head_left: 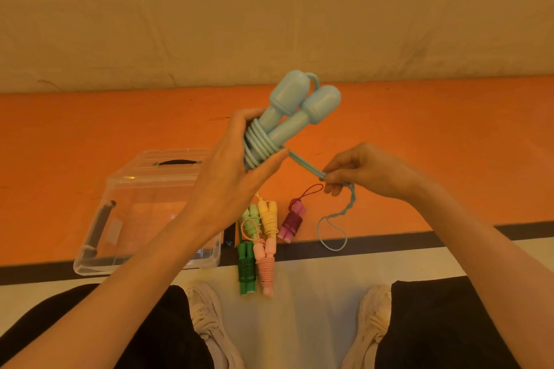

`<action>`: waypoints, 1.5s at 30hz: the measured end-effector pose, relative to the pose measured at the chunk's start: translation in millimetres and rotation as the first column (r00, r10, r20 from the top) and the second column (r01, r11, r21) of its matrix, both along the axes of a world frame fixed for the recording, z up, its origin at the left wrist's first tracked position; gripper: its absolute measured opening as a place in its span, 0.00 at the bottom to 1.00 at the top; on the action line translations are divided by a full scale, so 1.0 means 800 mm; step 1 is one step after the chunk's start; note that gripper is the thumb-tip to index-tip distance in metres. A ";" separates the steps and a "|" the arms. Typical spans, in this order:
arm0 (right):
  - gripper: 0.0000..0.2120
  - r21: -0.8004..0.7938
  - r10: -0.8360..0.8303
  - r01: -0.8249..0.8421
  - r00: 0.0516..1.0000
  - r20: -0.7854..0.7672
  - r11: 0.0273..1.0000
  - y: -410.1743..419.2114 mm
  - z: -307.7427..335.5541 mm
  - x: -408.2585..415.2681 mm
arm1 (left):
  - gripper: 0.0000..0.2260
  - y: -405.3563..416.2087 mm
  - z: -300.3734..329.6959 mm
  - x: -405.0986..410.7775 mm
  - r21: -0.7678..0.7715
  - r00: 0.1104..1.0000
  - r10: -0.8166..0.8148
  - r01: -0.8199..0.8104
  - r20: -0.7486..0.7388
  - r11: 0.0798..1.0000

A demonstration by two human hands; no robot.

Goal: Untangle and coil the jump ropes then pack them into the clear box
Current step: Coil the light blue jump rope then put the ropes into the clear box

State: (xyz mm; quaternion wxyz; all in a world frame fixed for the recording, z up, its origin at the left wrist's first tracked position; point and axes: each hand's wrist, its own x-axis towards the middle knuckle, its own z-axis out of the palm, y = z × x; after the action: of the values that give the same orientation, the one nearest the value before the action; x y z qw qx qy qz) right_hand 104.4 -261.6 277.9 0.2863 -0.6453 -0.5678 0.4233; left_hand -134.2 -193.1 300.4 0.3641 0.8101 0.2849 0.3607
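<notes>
Clear box [99,252] on the floor holding no ropes, 5 coiled jump ropes [263,237] beside it, left hand [236,165] fingers wrapped around blue rope handles [287,117], right hand [359,171] fingers pinching its cord [308,166]

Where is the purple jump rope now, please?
In the head view, the purple jump rope lies coiled on the orange floor, right of the yellow jump rope.
</notes>
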 end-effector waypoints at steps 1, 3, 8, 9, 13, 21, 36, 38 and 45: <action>0.04 -0.024 0.030 -0.030 0.999 -0.016 0.999 -0.001 0.000 -0.005 | 0.19 0.002 -0.001 -0.001 0.033 0.999 0.042 -0.041 -0.027 0.999; 0.04 -0.055 0.084 -0.087 0.995 -0.060 0.995 -0.004 0.001 -0.012 | 0.19 0.008 -0.003 -0.002 0.120 0.991 0.109 -0.099 -0.084 0.988; 0.06 -0.084 0.147 -0.161 0.979 -0.143 0.983 -0.013 0.014 -0.017 | 0.20 0.009 -0.007 -0.004 0.184 0.972 0.193 -0.168 -0.131 0.968; 0.05 -0.093 0.155 -0.169 0.977 -0.145 0.981 -0.014 0.016 -0.019 | 0.20 0.009 -0.008 -0.005 0.174 0.971 0.198 -0.173 -0.136 0.969; 0.06 -0.105 0.135 -0.149 0.983 -0.128 0.983 -0.018 0.019 -0.021 | 0.19 0.017 -0.009 -0.006 0.098 0.972 0.181 -0.168 -0.149 0.981; 0.11 -0.140 0.211 -0.237 0.961 -0.180 0.961 -0.029 0.043 -0.034 | 0.19 0.025 -0.011 -0.008 0.179 0.933 0.271 -0.232 -0.238 0.956; 0.08 -0.006 0.205 -0.220 0.919 -0.336 0.976 -0.044 0.064 -0.014 | 0.26 0.018 -0.006 -0.004 0.293 0.896 0.172 -0.049 -0.409 0.955; 0.08 -0.024 0.260 -0.285 0.903 -0.342 0.958 -0.042 0.063 -0.022 | 0.27 0.016 -0.005 -0.001 0.335 0.870 0.216 -0.062 -0.443 0.940; 0.09 -0.040 0.313 -0.351 0.877 -0.364 0.936 -0.040 0.065 -0.039 | 0.27 0.011 -0.005 0.002 0.441 0.833 0.295 -0.069 -0.468 0.895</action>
State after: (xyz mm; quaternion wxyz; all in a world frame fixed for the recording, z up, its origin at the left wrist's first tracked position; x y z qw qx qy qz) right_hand 73.1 -293.5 329.6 0.2721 -0.4660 -0.5866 0.6039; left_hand -132.5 -183.9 296.6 0.0593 0.9031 0.3691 0.2114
